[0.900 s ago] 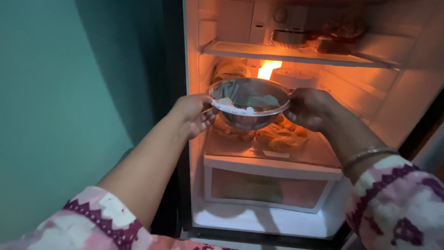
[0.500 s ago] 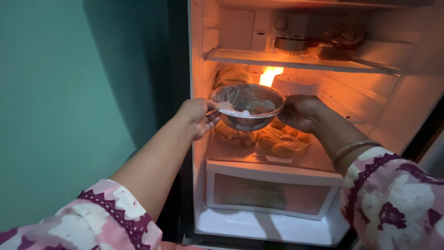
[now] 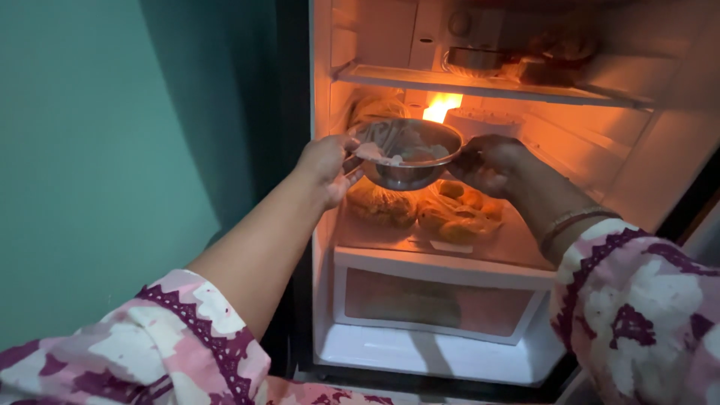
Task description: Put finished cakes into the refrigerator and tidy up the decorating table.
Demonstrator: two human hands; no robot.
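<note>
A person stands at an open fridge point(image 3: 322, 225), both arms reaching inside. Between the hands sits a round steel bowl point(image 3: 405, 154) holding pale food, raised above the middle shelf point(image 3: 450, 240) and below the glass shelf point(image 3: 480, 84) overhead. The left hand point(image 3: 326, 169) curls closed on the bowl's left rim handle; the right hand point(image 3: 491, 161) grips the right rim (its fingers are partly in shadow). The bowl lies level, straight across from hand to hand, each equally near. Directly beneath it rest bagged foods point(image 3: 427, 210), with a clear drawer point(image 3: 435, 300) lower down.
</note>
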